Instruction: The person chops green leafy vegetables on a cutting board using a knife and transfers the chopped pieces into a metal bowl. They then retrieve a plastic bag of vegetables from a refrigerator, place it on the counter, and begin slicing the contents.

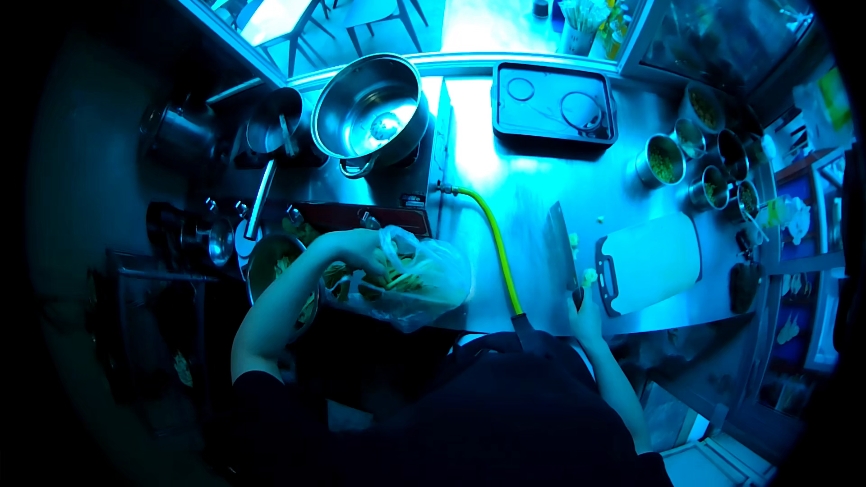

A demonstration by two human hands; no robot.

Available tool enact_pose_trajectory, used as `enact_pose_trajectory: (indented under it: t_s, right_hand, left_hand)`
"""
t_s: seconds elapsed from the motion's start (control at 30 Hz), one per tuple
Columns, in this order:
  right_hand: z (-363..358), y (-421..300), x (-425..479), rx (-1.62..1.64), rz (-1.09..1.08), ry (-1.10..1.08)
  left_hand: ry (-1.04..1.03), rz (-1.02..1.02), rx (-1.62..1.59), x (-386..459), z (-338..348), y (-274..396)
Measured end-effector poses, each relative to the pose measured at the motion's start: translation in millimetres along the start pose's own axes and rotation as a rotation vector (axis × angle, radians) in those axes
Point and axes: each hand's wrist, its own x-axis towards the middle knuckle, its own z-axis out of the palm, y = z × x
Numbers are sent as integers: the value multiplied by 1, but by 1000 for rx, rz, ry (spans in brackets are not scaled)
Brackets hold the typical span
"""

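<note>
My left hand [362, 253] reaches into a clear plastic bag [443, 277] at the counter's front edge. Pale, stringy vegetable pieces [406, 277] lie around its fingers, and whether they grip any is unclear. A metal bowl [260, 267] with similar pieces is partly hidden behind my left forearm. In my right hand [587, 318] is the handle of a kitchen knife [560, 240], its broad blade pointing away over the steel counter [534, 297]. Small pale vegetable scraps [588, 277] lie beside the blade. Right of the knife sits a light cutting board [653, 264] with a dark-edged handle.
A large steel pot [369, 108] stands on the stove beside a smaller saucepan [274, 122]. A yellow-green hose [497, 230] crosses the counter from the stove. At the back is a black rectangular tray [555, 101]. Several metal cups [663, 161] with chopped greens stand right.
</note>
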Motion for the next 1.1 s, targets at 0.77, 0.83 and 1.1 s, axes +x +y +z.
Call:
enact_pose_trajectory:
  t_s: [0.77, 0.83, 1.1]
  right_hand:
    - [0, 15, 7, 77, 146, -24]
    - [4, 20, 7, 75, 166, -19]
    - [5, 8, -2, 236, 213, 65]
  left_hand:
    - [168, 159, 360, 141, -74, 222]
    - [-84, -107, 331, 224, -54, 219]
    - [602, 152, 454, 326, 51, 119]
